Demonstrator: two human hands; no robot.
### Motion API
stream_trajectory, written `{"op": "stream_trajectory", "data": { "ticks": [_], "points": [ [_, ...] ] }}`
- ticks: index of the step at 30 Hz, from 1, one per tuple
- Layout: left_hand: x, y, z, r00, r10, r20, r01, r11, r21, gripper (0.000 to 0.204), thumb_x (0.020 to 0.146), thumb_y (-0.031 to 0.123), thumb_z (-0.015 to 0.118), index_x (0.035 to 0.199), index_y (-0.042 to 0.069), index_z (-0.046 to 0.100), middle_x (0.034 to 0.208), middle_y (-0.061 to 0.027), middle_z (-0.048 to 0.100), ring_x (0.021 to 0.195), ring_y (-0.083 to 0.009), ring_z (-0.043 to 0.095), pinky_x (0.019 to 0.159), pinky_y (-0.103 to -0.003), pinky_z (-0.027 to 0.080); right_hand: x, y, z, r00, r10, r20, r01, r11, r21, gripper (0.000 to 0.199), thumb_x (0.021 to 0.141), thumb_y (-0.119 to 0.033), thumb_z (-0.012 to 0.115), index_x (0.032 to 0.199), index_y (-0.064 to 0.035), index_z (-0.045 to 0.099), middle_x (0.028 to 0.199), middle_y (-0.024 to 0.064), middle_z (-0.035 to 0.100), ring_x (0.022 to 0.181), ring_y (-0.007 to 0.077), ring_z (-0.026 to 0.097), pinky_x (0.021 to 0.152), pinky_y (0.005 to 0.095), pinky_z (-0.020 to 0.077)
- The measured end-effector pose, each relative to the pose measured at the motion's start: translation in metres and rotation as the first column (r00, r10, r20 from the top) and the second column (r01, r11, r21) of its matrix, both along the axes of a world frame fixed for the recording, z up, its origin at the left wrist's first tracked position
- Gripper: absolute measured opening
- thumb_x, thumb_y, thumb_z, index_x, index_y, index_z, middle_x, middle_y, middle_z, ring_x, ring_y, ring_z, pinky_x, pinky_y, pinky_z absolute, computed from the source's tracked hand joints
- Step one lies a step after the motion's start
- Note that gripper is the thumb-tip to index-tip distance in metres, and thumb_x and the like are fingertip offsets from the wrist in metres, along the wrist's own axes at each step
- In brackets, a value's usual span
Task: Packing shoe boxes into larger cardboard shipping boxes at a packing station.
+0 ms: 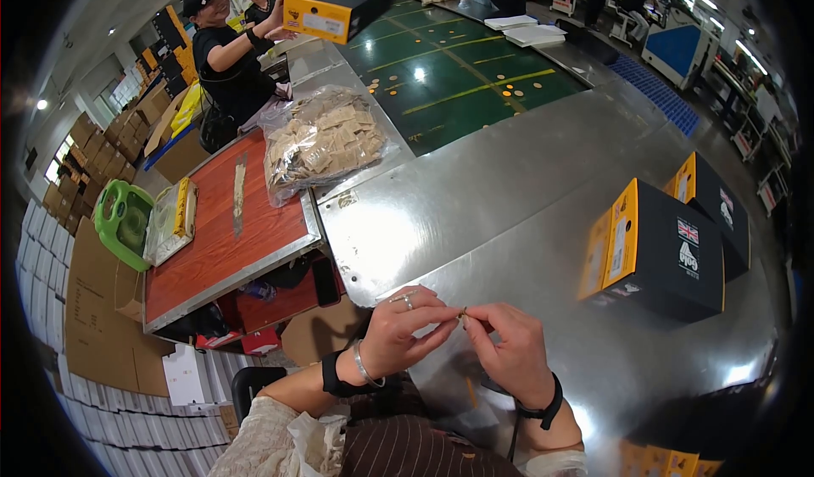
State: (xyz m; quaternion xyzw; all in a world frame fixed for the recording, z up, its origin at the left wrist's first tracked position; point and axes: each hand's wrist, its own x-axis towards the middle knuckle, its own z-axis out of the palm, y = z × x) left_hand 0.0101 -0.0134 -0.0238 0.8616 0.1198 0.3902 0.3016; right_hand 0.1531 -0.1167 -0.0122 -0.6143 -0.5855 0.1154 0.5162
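My left hand [405,331] and my right hand [515,351] meet fingertip to fingertip over the near edge of the metal table [475,223]. Both are closed in a pinch on one tiny brownish piece [462,314], too small to name. A ring and a bangle show on the left hand, and dark bands circle both wrists. To the right of my hands stand two black-and-orange shoe boxes [670,248], one partly behind the other. Under my right hand lies a clear plastic piece near a thin orange strip, both partly hidden.
Left is a red wood-topped bench [225,231] with a green plastic basket [125,223]. A clear bag of beige pieces [326,142] lies ahead, beside a green conveyor belt [449,70]. Across it, a person [225,61] holds another shoe box [339,6]. Cartons are stacked far left.
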Motion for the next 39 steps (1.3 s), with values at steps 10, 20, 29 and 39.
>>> {"op": "stream_trajectory", "data": {
  "ticks": [10,20,29,39],
  "points": [
    [-0.004,0.001,0.010,0.998,-0.054,-0.045,0.046,0.986,-0.163,0.029,0.069,0.003,0.075,0.097,0.003,0.068,0.082,-0.0088,0.064,0.075,-0.0212,0.061,0.068,-0.030,0.049,0.000,-0.001,0.003,1.000,0.030,-0.008,-0.030,0.999,-0.013,0.007,0.078,-0.005,0.064,0.082,-0.0023,0.061,0.073,0.0108,0.062,0.064,0.0275,0.061,0.056,0.0346,0.0476],
    [-0.008,0.008,0.007,0.983,-0.174,-0.060,0.154,0.956,-0.251,0.028,0.073,0.001,0.072,0.101,0.000,0.066,0.088,-0.0109,0.065,0.079,-0.0214,0.063,0.066,-0.028,0.051,-0.001,-0.002,0.003,0.998,0.066,-0.017,-0.066,0.998,0.004,0.007,0.077,-0.005,0.065,0.083,-0.0025,0.061,0.074,0.0103,0.063,0.065,0.0268,0.061,0.056,0.0335,0.0478],
    [-0.010,0.013,0.009,0.985,-0.165,-0.053,0.148,0.961,-0.234,0.027,0.073,0.002,0.073,0.099,0.000,0.067,0.086,-0.0096,0.064,0.077,-0.0191,0.061,0.065,-0.027,0.049,0.003,-0.004,0.004,0.994,0.050,-0.094,-0.053,0.998,-0.036,0.008,0.078,-0.004,0.065,0.084,-0.0013,0.062,0.073,0.0111,0.063,0.064,0.0258,0.061,0.056,0.0327,0.0473],
    [-0.012,0.014,0.012,0.990,-0.124,-0.068,0.104,0.964,-0.244,0.037,0.070,0.005,0.077,0.105,0.002,0.065,0.085,-0.0080,0.064,0.078,-0.0180,0.061,0.069,-0.027,0.050,0.003,-0.003,0.008,0.997,0.043,-0.065,-0.044,0.999,-0.020,0.007,0.077,-0.003,0.065,0.082,-0.0009,0.061,0.071,0.0107,0.062,0.062,0.0254,0.060,0.055,0.0324,0.0467]
  ]
}}
